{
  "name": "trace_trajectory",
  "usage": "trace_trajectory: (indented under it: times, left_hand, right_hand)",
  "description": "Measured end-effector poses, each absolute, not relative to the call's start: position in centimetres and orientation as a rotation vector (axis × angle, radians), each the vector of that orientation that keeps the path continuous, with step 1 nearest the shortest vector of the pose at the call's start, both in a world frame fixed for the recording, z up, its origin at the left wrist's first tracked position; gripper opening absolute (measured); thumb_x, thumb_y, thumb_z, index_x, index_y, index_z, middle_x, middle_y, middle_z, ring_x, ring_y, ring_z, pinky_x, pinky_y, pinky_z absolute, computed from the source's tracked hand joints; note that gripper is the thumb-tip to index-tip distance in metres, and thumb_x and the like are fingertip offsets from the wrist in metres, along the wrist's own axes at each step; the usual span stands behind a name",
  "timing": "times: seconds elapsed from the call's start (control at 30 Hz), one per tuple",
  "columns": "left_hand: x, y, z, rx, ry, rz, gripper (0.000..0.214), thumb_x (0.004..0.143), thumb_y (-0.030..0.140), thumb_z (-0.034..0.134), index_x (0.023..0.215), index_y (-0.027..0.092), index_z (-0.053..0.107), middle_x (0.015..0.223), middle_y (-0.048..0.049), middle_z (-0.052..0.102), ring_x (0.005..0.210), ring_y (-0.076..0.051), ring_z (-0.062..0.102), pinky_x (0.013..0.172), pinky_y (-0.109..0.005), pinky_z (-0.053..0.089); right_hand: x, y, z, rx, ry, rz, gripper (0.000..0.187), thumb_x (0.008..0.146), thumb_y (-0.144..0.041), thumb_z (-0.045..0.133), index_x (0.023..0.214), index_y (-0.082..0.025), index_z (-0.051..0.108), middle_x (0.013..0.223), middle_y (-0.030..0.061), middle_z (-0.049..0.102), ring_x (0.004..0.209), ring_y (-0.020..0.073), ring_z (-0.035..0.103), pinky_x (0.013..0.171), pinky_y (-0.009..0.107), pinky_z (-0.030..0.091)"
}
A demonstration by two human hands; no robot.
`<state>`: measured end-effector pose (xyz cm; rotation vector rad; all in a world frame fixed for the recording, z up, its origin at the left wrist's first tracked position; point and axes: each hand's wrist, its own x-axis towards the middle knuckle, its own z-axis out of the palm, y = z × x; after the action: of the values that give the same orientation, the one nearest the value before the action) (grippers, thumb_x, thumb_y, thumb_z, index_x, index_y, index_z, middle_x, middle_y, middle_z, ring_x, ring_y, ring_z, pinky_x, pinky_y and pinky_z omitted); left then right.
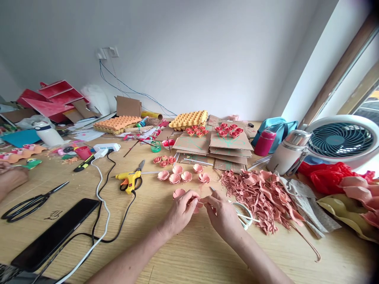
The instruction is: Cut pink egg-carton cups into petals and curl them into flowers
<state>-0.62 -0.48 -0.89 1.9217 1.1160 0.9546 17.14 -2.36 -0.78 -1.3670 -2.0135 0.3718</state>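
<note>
My left hand point(184, 208) is closed in a pinch, thumb against fingers, on a thin pink strip point(203, 200) that looks like egg-carton pulp. At the strip's other side my right hand point(222, 215) also pinches it, fingertips close to the left ones. Part of a pink petal piece shows below and between the hands, mostly hidden. Just behind my left hand sits a pink paper flower cup point(179, 193). Several similar flower cups point(174, 178) stand farther back. A heap of pink scraps point(260, 197) lies to the right, beside a coiled white cable point(245, 216).
At left are a yellow glue gun point(130, 179), black scissors point(32, 203), a phone point(56, 234), trailing cords and another person's hand point(12, 179). Cardboard sheets point(231, 144) with red flowers stand behind. A steel-lidded flask point(288, 152) and fan point(343, 136) are at right.
</note>
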Motion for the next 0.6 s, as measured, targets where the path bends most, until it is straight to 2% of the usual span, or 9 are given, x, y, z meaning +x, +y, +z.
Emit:
trace_trajectory:
  times: [0.27,0.43,0.6]
  left_hand:
    - [-0.5,-0.5,-0.2,2.017,1.185,0.975,0.022,0.098,0.029,0.038,0.092,0.023,0.058,0.080,-0.0008,0.067,0.074,-0.017,0.064,0.073,-0.027,0.051]
    - [-0.7,-0.3,-1.0,2.038,1.131,0.991,0.022,0.098,0.028,0.038,0.101,0.023,0.059,0.091,-0.0026,0.070,0.079,-0.016,0.065,0.070,-0.026,0.052]
    - [-0.8,-0.2,-1.4,2.039,1.093,0.996,0.024,0.098,0.028,0.039,0.110,0.022,0.059,0.100,-0.0042,0.071,0.086,-0.017,0.066,0.075,-0.027,0.053]
  right_hand:
    - [16.9,-2.6,-1.1,-1.381,-2.114,0.204,0.023,0.094,-0.014,0.045,0.094,-0.024,0.066,0.089,0.0025,0.055,0.075,0.0129,0.056,0.061,0.021,0.036]
    - [17.0,-2.6,-1.1,-1.380,-2.131,0.186,0.022,0.093,-0.012,0.044,0.096,-0.023,0.063,0.090,0.0022,0.054,0.074,0.0127,0.055,0.060,0.022,0.035]
    - [17.0,-2.5,-1.3,-1.395,-2.132,0.190,0.023,0.093,-0.012,0.045,0.099,-0.024,0.063,0.091,0.0021,0.053,0.076,0.0128,0.055,0.061,0.022,0.034]
